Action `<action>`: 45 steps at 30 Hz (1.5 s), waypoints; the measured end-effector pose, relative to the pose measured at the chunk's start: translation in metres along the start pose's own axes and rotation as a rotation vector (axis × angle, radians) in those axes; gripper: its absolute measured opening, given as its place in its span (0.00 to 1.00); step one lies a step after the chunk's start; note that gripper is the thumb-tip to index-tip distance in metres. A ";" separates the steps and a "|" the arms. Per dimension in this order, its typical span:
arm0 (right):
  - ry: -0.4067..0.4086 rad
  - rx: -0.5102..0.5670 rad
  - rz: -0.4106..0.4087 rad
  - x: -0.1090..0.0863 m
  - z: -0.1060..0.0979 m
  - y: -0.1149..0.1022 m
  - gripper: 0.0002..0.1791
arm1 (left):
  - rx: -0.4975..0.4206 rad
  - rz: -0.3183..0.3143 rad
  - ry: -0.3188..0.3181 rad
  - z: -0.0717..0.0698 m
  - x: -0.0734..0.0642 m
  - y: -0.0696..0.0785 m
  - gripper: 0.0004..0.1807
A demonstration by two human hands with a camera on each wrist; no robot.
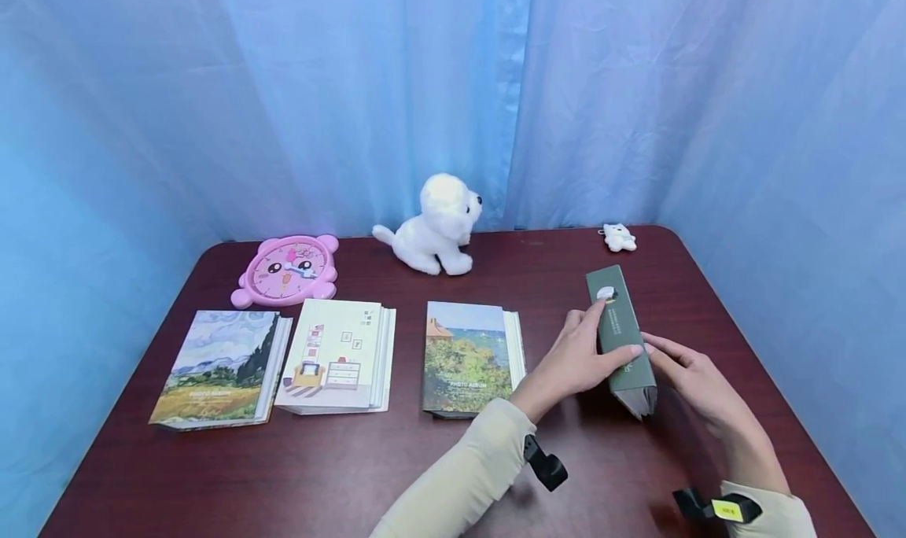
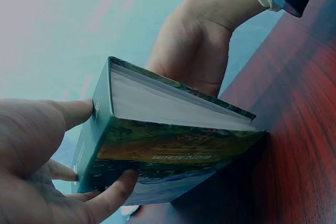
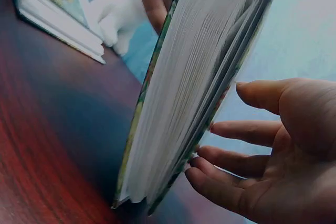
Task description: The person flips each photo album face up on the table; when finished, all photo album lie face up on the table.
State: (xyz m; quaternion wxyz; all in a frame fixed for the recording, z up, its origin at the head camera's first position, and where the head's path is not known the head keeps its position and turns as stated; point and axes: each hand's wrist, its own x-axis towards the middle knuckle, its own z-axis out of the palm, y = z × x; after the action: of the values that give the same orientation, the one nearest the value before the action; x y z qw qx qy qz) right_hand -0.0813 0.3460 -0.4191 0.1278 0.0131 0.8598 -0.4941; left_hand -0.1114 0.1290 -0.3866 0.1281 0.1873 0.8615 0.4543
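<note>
A thick photo album (image 1: 617,318) with a green spine stands on its page edges at the right of the table, spine up. My left hand (image 1: 575,355) grips it from the left, its thumb across the spine and fingers along the spine and the painted cover (image 2: 173,145). My right hand (image 1: 701,385) is at the other cover, with relaxed, spread fingertips (image 3: 202,153) at its surface. The album's page block (image 3: 184,77) shows between the covers in the right wrist view, the covers slightly parted at the lower edge.
Three more albums lie flat: a wheat-field one (image 1: 219,365), a cream one (image 1: 336,349) and a seaside one (image 1: 467,357) nearest my left arm. Behind them are a pink toy clock (image 1: 290,270), a white plush dog (image 1: 439,227) and a small white plush (image 1: 619,237). Blue curtains (image 1: 318,105) surround the table.
</note>
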 end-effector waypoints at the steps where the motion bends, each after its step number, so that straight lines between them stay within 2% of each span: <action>1: -0.007 -0.006 0.003 0.001 0.001 0.001 0.37 | -0.001 -0.010 -0.001 -0.001 -0.001 0.000 0.44; 9: -0.027 0.034 0.006 0.008 0.008 0.010 0.36 | 0.042 -0.063 -0.016 -0.009 -0.004 -0.001 0.47; 14: -0.012 -0.033 0.060 0.010 0.010 0.011 0.39 | 0.086 -0.090 -0.032 -0.010 -0.004 -0.004 0.46; 18: 0.018 -0.080 0.102 0.010 0.010 0.011 0.43 | 0.101 -0.112 -0.052 -0.007 -0.002 -0.010 0.45; 24: 0.054 -0.164 0.131 0.010 0.006 0.013 0.46 | 0.058 -0.130 -0.071 0.006 0.001 -0.019 0.44; 31: 0.059 -0.237 0.154 0.010 0.003 0.014 0.48 | 0.054 -0.162 -0.048 0.017 0.003 -0.025 0.40; 38: 0.066 -0.352 0.138 0.011 0.004 0.012 0.48 | 0.064 -0.222 -0.037 0.021 0.005 -0.026 0.38; 45: 0.081 -0.397 0.113 0.011 0.007 0.015 0.47 | 0.096 -0.259 -0.048 0.024 0.006 -0.027 0.38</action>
State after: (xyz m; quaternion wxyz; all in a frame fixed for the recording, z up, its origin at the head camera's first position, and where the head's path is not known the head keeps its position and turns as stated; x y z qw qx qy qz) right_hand -0.0881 0.3463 -0.4376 0.1205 0.0555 0.9427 -0.3060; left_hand -0.1129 0.1354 -0.4230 0.1972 0.0914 0.8958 0.3877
